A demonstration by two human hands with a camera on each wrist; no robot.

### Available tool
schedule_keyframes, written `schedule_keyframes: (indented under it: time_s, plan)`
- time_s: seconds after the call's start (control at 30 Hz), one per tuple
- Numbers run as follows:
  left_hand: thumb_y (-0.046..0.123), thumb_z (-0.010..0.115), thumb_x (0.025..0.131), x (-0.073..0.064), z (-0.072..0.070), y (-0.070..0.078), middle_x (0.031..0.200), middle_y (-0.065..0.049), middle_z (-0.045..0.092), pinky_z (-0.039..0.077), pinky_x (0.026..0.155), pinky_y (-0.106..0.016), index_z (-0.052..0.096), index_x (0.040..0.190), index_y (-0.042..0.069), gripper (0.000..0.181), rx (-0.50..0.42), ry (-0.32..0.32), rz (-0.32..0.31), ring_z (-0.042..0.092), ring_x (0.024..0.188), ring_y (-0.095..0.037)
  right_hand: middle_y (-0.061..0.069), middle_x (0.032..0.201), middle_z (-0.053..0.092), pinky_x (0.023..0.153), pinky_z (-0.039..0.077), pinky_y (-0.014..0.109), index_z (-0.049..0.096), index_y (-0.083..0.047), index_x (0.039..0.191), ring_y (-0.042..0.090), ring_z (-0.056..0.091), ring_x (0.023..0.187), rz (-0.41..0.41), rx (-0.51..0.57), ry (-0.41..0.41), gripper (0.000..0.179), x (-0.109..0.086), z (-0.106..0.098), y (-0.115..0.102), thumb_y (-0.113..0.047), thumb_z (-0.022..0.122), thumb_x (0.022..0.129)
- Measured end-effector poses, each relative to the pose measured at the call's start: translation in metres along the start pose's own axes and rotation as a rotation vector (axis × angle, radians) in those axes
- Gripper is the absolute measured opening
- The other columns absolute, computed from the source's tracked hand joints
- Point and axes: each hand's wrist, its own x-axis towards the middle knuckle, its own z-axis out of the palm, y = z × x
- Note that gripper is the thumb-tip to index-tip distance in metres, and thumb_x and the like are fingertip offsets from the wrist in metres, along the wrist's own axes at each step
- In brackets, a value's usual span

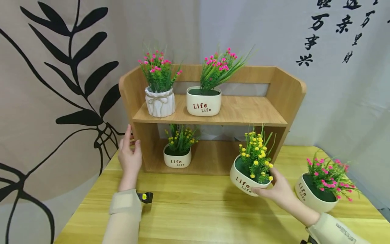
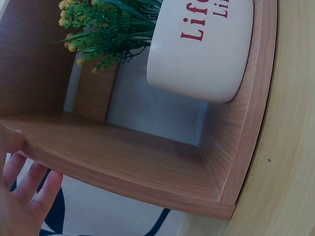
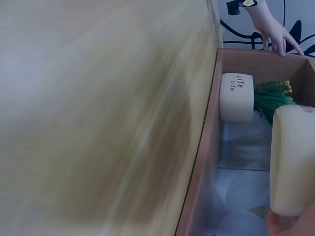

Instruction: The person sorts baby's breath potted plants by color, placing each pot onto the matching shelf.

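My right hand [image 1: 283,189] grips a white oval pot [image 1: 245,179] of yellow flowers by its right end, thumb at the front. The pot tilts in front of the lower shelf, at its right part. In the right wrist view that pot [image 3: 293,162] shows at the right edge, fingertips at its end. At the wooden shelf's [image 1: 210,117] left side panel, my left hand [image 1: 130,157] rests with fingers fairly straight. The left wrist view shows its thumb and fingers [image 2: 47,191] at the panel's edge. Closest to it inside stands another yellow-flowered pot [image 1: 177,159] on the lower shelf.
On the upper shelf stand a white wrapped pot with a twine bow [image 1: 160,103] and an oval pot [image 1: 203,103], both with pink flowers. Another pink-flowered pot [image 1: 315,200] sits on the wooden table [image 1: 182,210] right of my right hand. A printed curtain [image 1: 170,30] hangs behind.
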Motion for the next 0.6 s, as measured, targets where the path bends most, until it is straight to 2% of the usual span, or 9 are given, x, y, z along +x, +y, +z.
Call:
schedule_keyframes:
  time_s: [0.1, 0.2, 0.4, 0.6]
  plan:
    - [0.003, 0.060, 0.095, 0.000, 0.000, 0.000, 0.114, -0.025, 0.056, 0.042, 0.064, -0.038, 0.040, 0.149, 0.027, 0.063, 0.005, 0.001, -0.010, 0.061, 0.094, -0.037, 0.025, 0.122, 0.058, 0.092, 0.045, 0.053, 0.048, 0.007, 0.129, 0.039, 0.053, 0.113, -0.002, -0.007, -0.015, 0.079, 0.004, 0.004, -0.004, -0.014, 0.089, 0.065]
    - [0.003, 0.059, 0.095, 0.000, 0.000, 0.000, 0.114, -0.025, 0.056, 0.041, 0.064, -0.035, 0.040, 0.149, 0.028, 0.063, 0.006, -0.002, -0.013, 0.061, 0.094, -0.037, 0.025, 0.122, 0.058, 0.092, 0.044, 0.058, 0.048, 0.007, 0.130, 0.042, 0.054, 0.113, -0.007, -0.002, -0.043, 0.081, 0.007, 0.008, -0.005, -0.016, 0.090, 0.064]
    - [0.002, 0.060, 0.094, 0.000, 0.000, 0.002, 0.114, -0.024, 0.056, 0.041, 0.064, -0.034, 0.040, 0.149, 0.027, 0.063, -0.001, -0.001, -0.008, 0.061, 0.094, -0.037, 0.018, 0.120, 0.061, 0.093, 0.043, 0.056, 0.052, 0.003, 0.129, 0.036, 0.055, 0.111, -0.037, 0.017, -0.099, 0.078, 0.012, 0.015, -0.004, -0.019, 0.090, 0.064]
    - [0.004, 0.059, 0.095, -0.001, -0.001, 0.002, 0.115, -0.022, 0.055, 0.041, 0.065, -0.031, 0.039, 0.149, 0.029, 0.063, 0.004, -0.011, -0.029, 0.061, 0.095, -0.035, 0.015, 0.120, 0.061, 0.091, 0.044, 0.052, 0.052, 0.001, 0.129, 0.031, 0.056, 0.109, -0.103, 0.082, -0.196, 0.078, 0.015, 0.025, 0.003, -0.017, 0.090, 0.063]
